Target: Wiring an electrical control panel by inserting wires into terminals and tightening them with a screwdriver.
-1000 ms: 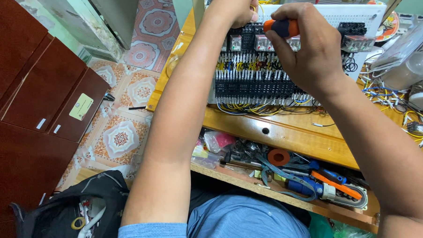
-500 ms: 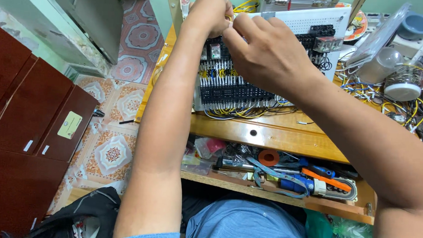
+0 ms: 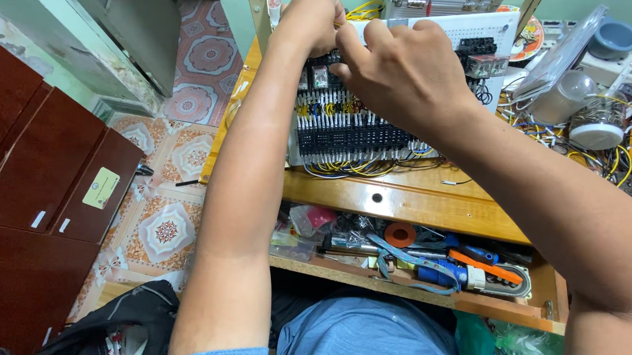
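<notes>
Two hands meet at twelve o'clock over a wooden table (image 3: 427, 202), which carries everything and has an open drawer (image 3: 425, 265) of loose tools at six o'clock. Largest on the table is the white wiring board (image 3: 403, 82), propped up near the top centre, with rows of black terminal blocks (image 3: 352, 140) and yellow and blue wires (image 3: 344, 168) looping along its lower edge. That board looks stiff but fairly light, and its parts look small and easily knocked; the bare edges seem the safest place to grip it, since the wires are soft and would pull loose if tugged. A clear jar (image 3: 564, 95) lies at two o'clock beside a tangle of more wires.

Left hand (image 3: 309, 20) is curled narrow against the upper rows of the board, fingers bunched as if pinching something small; what it pinches is hidden. Right hand (image 3: 397, 72) arches over the same spot, fingertips (image 3: 349, 42) drawn together and touching the left hand; whether it holds anything I cannot tell.
</notes>
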